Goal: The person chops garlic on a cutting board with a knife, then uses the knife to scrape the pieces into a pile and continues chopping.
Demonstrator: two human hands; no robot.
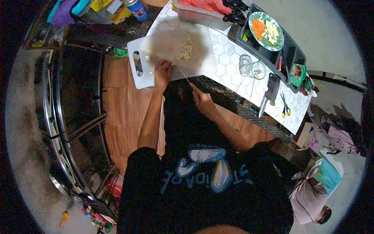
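My right hand (204, 102) is wrapped round the handle of a knife (184, 75). Its thin blade points up and left over the near edge of a white cutting board (212, 64). Beside the blade tip, my left hand (163, 73) rests on the board with its fingers curled together; whatever they pinch is hidden. Chopped pale pieces (186, 51), perhaps garlic, lie in a loose pile farther up the board, on a brownish area. One small whitish piece (147, 58) sits left of them, near the board's handle slot.
Right of the board are a clear glass (257, 71), a cleaver (269, 93) and scissors (286, 107). A dark tray (290, 54) bears a plate (281, 42) of cut orange and pale food. Behind stands a plastic tub (202, 16). A person (311, 199) is at lower right.
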